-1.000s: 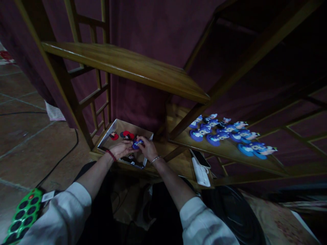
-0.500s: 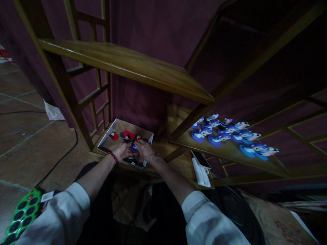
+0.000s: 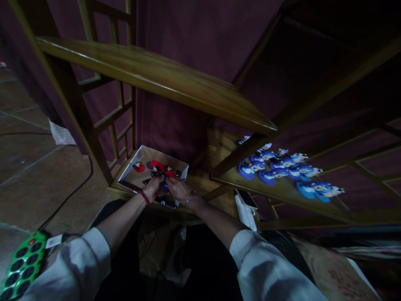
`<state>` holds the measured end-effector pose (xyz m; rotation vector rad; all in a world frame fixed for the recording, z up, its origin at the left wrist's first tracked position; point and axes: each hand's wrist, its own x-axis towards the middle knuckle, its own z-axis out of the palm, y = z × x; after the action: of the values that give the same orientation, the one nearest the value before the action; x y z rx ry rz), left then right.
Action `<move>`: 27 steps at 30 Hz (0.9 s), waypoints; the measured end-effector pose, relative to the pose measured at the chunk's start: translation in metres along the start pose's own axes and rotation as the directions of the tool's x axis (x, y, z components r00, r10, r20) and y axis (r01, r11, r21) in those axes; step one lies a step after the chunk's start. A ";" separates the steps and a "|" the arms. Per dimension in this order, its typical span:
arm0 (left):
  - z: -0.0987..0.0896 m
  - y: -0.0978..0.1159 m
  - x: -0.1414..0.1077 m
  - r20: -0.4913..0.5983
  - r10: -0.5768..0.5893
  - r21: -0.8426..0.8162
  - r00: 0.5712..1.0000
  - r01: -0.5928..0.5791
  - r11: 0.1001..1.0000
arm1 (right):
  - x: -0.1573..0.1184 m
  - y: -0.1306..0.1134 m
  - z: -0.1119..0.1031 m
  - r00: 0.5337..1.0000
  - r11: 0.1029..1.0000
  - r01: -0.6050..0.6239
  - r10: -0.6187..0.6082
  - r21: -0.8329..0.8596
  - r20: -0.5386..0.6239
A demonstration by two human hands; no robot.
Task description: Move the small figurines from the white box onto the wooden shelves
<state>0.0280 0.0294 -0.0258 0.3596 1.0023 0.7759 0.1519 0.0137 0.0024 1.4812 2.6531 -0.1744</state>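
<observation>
Both hands are down inside a shallow white cardboard box [image 3: 128,174] on the low wooden shelf. My left hand [image 3: 153,188] has its fingers curled at a small figurine with blue on it [image 3: 165,186]. From the other side, my right hand [image 3: 179,189] closes on the same figurine, covering much of it. Around the fingers lie several small red and black figurines [image 3: 157,166], and another red and black figurine [image 3: 138,167] sits apart in the box's left corner.
On the shelf to the right stand several blue and white figurines [image 3: 275,174] in rows. A phone [image 3: 247,199] and a white object [image 3: 245,214] lie below them. A wooden shelf board [image 3: 156,77] overhangs the box. A green power strip [image 3: 23,265] rests on the floor at left.
The blue figurine between my hands is now more covered by my fingers and slightly lower. My hands have shifted a little within the box, and the view has turned slightly.
</observation>
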 end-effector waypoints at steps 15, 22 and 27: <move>0.005 0.004 -0.007 -0.053 0.065 -0.066 0.996 -0.068 0.995 | 0.011 -0.001 0.006 1.000 1.000 0.024 -0.024 0.012 -0.007; 0.002 0.008 -0.012 -0.013 0.049 -0.075 0.999 -0.050 0.996 | 0.013 0.002 -0.001 0.969 0.966 0.246 -0.246 -0.074 0.007; 0.000 0.007 -0.010 -0.019 0.057 -0.070 0.998 -0.058 0.996 | 0.011 -0.002 -0.008 0.979 0.975 0.203 -0.201 -0.094 0.027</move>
<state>0.0223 0.0267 -0.0158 0.3227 0.9812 0.8652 0.1439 0.0232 0.0085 1.1758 2.7522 -0.0721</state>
